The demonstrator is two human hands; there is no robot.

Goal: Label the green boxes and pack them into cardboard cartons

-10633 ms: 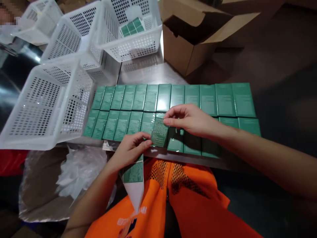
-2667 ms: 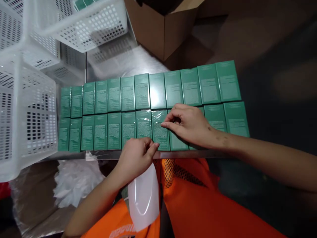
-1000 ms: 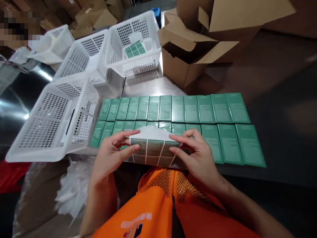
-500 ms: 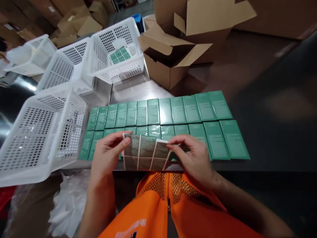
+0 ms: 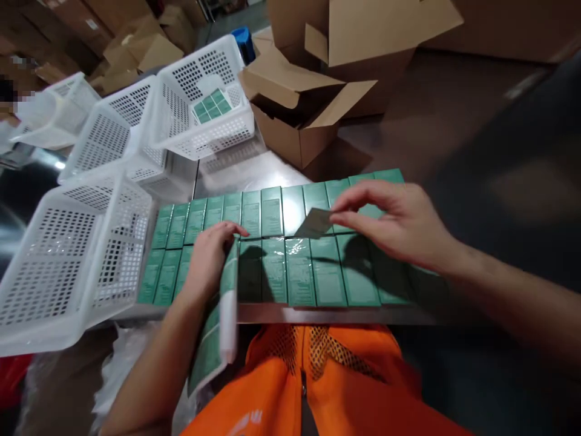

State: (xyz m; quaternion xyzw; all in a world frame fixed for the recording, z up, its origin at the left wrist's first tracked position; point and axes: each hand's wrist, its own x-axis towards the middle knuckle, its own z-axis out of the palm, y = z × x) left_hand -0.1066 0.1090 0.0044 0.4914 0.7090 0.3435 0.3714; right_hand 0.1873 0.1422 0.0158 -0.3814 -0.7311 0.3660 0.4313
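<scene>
Two rows of green boxes [image 5: 300, 272] lie side by side on the metal table, some with shiny wrap. My right hand [image 5: 399, 212] pinches one small label [image 5: 314, 223] by its edge, tilted just above the boxes. My left hand [image 5: 209, 257] is closed on a sheet of green labels [image 5: 212, 345], which hangs down over the table's front edge with its pale backing curling. The left index fingertip reaches out over the boxes. My right hand and its shadow cover part of the right-hand boxes.
White perforated baskets [image 5: 86, 303] stand to the left; a farther basket [image 5: 242, 121] holds more green label sheets [image 5: 212, 106]. An open cardboard box [image 5: 302, 145] sits behind the rows. Crumpled plastic [image 5: 120, 363] lies below the table at left.
A single label has come off the sheet and moved with my right hand, up and to the right over the boxes. My left hand has swung the sheet down to the left.
</scene>
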